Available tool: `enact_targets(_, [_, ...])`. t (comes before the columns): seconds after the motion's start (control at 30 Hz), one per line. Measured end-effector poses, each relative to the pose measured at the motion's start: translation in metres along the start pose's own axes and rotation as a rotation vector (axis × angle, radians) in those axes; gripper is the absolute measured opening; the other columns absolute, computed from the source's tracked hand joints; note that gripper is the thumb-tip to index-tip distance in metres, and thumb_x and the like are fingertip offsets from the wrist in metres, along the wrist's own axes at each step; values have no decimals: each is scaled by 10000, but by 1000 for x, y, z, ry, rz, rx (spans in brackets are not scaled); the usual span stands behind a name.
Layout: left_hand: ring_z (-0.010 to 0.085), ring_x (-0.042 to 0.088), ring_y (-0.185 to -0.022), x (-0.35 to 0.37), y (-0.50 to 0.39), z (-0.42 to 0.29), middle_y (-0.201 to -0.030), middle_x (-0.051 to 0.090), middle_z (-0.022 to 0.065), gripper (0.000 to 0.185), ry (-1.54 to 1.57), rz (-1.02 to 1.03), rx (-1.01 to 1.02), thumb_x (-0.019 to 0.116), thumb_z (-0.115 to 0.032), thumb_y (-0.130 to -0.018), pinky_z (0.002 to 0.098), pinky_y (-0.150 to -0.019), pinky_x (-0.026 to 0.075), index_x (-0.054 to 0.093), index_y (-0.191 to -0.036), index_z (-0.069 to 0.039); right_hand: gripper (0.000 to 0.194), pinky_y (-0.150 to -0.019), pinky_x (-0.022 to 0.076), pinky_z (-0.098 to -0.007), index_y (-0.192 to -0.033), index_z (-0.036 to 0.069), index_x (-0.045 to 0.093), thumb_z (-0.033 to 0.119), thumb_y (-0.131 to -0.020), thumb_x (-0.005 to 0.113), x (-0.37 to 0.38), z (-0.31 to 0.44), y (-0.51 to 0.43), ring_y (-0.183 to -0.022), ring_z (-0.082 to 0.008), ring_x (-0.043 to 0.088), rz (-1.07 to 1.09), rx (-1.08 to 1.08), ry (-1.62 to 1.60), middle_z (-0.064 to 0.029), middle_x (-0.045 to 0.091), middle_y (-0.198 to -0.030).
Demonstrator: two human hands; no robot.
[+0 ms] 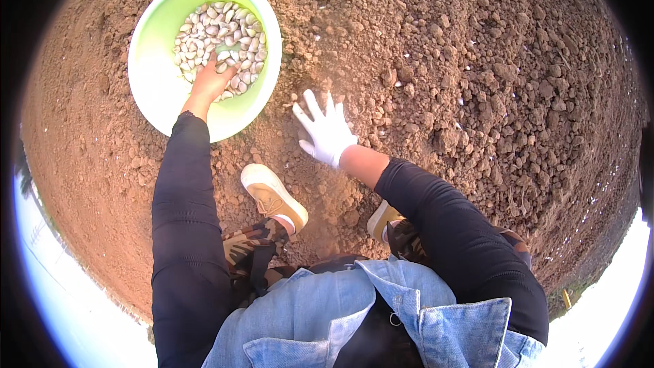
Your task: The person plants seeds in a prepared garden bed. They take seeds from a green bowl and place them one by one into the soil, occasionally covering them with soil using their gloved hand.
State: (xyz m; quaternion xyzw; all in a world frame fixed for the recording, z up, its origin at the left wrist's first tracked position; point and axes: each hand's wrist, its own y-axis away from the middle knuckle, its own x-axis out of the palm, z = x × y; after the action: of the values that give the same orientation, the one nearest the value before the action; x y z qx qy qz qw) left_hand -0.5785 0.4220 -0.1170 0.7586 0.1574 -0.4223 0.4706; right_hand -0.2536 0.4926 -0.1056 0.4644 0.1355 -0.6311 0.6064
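Note:
A light green plastic basin stands on the soil at the upper left, with many garlic cloves lying on its bottom. My bare left hand reaches down into the basin, its fingertips among the cloves; whether it grips any of them cannot be told. To the right of the basin, my right hand wears a white glove. It is spread flat over the loose soil, fingers apart, holding nothing that shows.
Clumpy brown soil surrounds the basin. Small whitish pieces lie scattered over it on the right. My left shoe is just below the basin, and my right shoe is partly hidden by my right arm. A small yellow object is at the lower right.

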Motion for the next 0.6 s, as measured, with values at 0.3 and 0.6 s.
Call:
enact_targets(0.3, [287, 401, -1346, -22, 36, 33, -1463, 408, 190, 692, 249, -191, 105, 567, -333, -919, 334, -1095, 304, 287, -1491, -60, 787, -1113, 194, -645, -1514, 303, 216, 532, -863, 594, -38, -161, 75, -1469, -262, 112, -28, -24, 324, -6, 181, -1585])
enact_targets(0.6, [308, 306, -1406, -93, 150, 43, -1532, 303, 161, 592, 160, -237, 194, 500, -221, -976, 399, -1129, 270, 262, -1504, -97, 639, -1025, 405, -554, -1498, 258, 272, 400, -934, 538, -97, -203, 196, -1365, -342, 339, 324, 447, 339, -36, 213, -1571])
